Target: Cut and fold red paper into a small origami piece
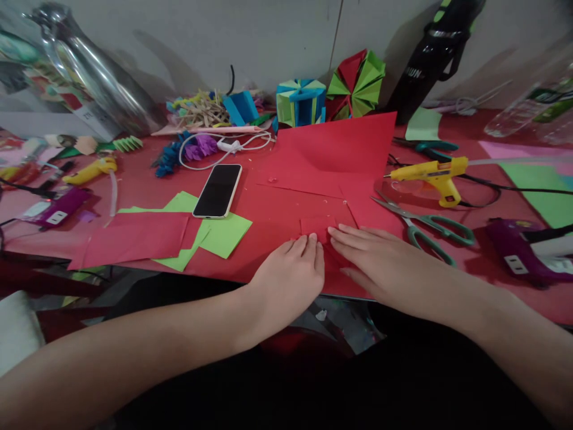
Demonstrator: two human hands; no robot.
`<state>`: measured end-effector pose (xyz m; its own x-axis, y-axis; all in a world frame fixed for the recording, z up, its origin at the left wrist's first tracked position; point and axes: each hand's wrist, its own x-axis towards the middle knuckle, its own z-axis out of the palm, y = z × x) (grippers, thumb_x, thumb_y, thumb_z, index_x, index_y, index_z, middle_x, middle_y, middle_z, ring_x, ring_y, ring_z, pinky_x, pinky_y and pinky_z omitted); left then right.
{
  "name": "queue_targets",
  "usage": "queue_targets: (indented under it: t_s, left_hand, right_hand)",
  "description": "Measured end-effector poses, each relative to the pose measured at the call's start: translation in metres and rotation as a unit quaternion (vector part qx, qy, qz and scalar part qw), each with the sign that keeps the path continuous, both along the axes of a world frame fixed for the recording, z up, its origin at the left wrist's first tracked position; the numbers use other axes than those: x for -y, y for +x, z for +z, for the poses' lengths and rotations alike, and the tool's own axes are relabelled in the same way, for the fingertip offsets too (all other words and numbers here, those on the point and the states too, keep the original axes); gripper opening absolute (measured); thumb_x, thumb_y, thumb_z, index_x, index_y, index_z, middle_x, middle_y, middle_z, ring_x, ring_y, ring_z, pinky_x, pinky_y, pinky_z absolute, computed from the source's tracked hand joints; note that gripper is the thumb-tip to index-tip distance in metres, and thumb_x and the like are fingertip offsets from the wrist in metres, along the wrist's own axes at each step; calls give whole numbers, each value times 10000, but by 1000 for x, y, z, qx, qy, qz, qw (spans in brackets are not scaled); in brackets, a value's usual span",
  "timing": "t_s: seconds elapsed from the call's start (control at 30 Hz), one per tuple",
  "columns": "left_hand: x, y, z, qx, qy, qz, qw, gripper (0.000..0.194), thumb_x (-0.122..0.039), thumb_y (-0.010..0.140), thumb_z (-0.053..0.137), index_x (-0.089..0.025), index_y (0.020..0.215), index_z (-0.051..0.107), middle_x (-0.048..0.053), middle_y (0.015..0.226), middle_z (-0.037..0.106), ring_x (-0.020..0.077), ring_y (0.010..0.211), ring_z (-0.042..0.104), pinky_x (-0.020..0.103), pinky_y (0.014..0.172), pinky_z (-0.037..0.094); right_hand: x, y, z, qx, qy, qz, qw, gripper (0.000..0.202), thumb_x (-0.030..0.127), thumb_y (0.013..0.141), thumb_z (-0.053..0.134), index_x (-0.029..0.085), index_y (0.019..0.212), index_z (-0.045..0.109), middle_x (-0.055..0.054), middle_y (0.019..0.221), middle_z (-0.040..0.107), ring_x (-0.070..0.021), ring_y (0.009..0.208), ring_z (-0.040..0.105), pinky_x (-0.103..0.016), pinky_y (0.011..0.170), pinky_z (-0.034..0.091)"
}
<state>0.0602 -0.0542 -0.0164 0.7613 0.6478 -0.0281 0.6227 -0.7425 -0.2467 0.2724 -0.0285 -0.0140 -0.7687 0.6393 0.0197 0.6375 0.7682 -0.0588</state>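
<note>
A small piece of red paper [316,226] lies near the table's front edge, hard to tell from the red tabletop. My left hand [293,269] has its fingers bent and pressed together at the paper's near left side. Flat on its right side rests my right hand [376,254], fingers stretched out and slightly apart. Both palms face down, and they hide much of the paper. Just beyond stands a large folded red sheet [331,149], its back part raised. Scissors with green handles [425,224] lie to the right of my right hand.
A phone [218,191] rests on green paper sheets [227,234], beside red paper [138,239]. Yellow glue guns [432,173] [92,171] and purple power strips [521,248] [58,206] flank both sides. Folded paper models [301,103], a metal jug [98,71] and a black bottle [432,63] stand behind.
</note>
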Motion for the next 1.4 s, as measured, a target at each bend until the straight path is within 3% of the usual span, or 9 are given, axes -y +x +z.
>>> queue_targets:
  t_s: [0.2, 0.33, 0.53, 0.67, 0.9, 1.1, 1.27, 1.4]
  left_hand:
    - [5, 2, -5, 9, 28, -2, 1000, 464, -55, 898, 418, 77, 1323, 547, 300, 1334, 585, 349, 1231, 602, 425, 997, 528]
    - [4, 2, -2, 19, 7, 10, 1000, 503, -73, 875, 429, 79, 1347, 509, 302, 1355, 566, 349, 1243, 587, 440, 1033, 500]
    - [1, 2, 2, 41, -48, 29, 998, 649, -99, 784, 481, 83, 1404, 426, 286, 1384, 529, 368, 1288, 532, 457, 1097, 437]
    - [1, 0, 0, 41, -69, 45, 996, 696, -114, 776, 478, 79, 1437, 377, 312, 1514, 372, 391, 1342, 470, 483, 1073, 448]
    - [-1, -1, -1, 23, -81, 33, 996, 713, -140, 783, 493, 73, 1451, 370, 295, 1527, 368, 391, 1440, 337, 509, 1174, 318]
    - [-3, 0, -4, 11, -87, 30, 996, 703, -144, 774, 491, 72, 1435, 389, 299, 1516, 375, 369, 1429, 365, 480, 1158, 360]
    - [-5, -3, -2, 9, -87, 22, 996, 662, -146, 837, 481, 82, 1447, 360, 316, 1514, 361, 368, 1419, 384, 481, 1138, 377]
    - [-12, -10, 1, 31, -106, 12, 994, 527, -204, 974, 400, 51, 1436, 399, 296, 1499, 408, 352, 1394, 432, 465, 1113, 394]
  right_hand:
    - [5, 0, -7, 14, 34, 24, 999, 529, 36, 829, 453, 36, 1348, 556, -202, 1463, 513, -310, 1376, 472, -496, 1105, 453]
    - [8, 0, -9, 7, 28, 24, 999, 657, -17, 739, 417, 56, 1383, 517, -187, 1474, 504, -284, 1369, 482, -464, 1110, 457]
    - [13, -10, -8, 36, 37, 12, 999, 625, 5, 745, 447, -30, 1367, 511, -270, 1448, 489, -341, 1351, 488, -491, 1098, 460]
    - [12, -10, -8, 36, 29, 2, 999, 605, 31, 780, 471, -16, 1383, 502, -254, 1465, 476, -335, 1371, 465, -497, 1106, 451]
    - [8, -6, 0, 29, 21, -22, 999, 482, 67, 863, 444, 65, 1328, 571, -189, 1417, 563, -324, 1365, 482, -543, 1102, 433]
    - [14, -21, -8, -12, 18, -27, 999, 683, 8, 764, 431, -9, 1447, 406, -238, 1499, 450, -316, 1410, 419, -511, 1121, 421]
    - [10, -15, -8, -36, -26, -39, 998, 661, 34, 785, 411, 11, 1446, 414, -240, 1464, 495, -302, 1360, 494, -492, 1089, 461]
    - [1, -4, 4, -32, -62, -77, 995, 502, 107, 883, 427, 102, 1380, 496, -174, 1284, 665, -278, 1150, 662, -436, 930, 556]
